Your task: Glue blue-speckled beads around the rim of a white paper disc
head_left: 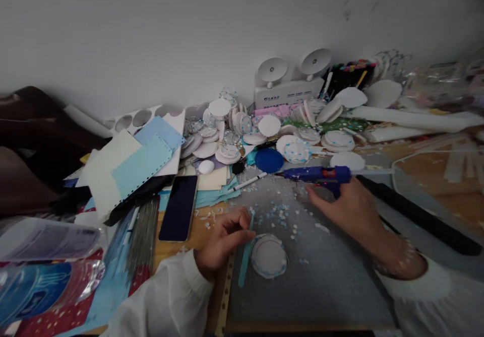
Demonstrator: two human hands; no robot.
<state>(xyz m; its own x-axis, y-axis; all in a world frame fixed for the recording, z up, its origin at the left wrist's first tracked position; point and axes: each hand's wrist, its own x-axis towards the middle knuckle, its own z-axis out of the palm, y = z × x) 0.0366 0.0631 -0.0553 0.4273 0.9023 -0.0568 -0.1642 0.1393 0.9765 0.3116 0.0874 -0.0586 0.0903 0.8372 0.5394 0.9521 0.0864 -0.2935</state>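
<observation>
My right hand [350,206] is wrapped round the handle of a blue hot glue gun [315,174], whose nozzle points left above the grey mat. Over the mat's left edge, my left hand [227,236] has its fingers curled into a pinch; whether anything small is between them is hidden. Its fingertips overlap a teal stick [245,264], and I cannot tell if they touch it. Just right of the stick lies a round white disc [269,256] edged with small blue and white pieces. Tiny blue and white pieces [278,213] are scattered beyond the disc.
Stacks of white discs [229,151] and a blue round lid-like piece [268,160] crowd the mat's far side. A phone [178,208], paper sheets [141,165] and a plastic bottle [45,281] are on the left. A long black object [419,213] lies at right; a twin-head lamp [289,92] stands behind.
</observation>
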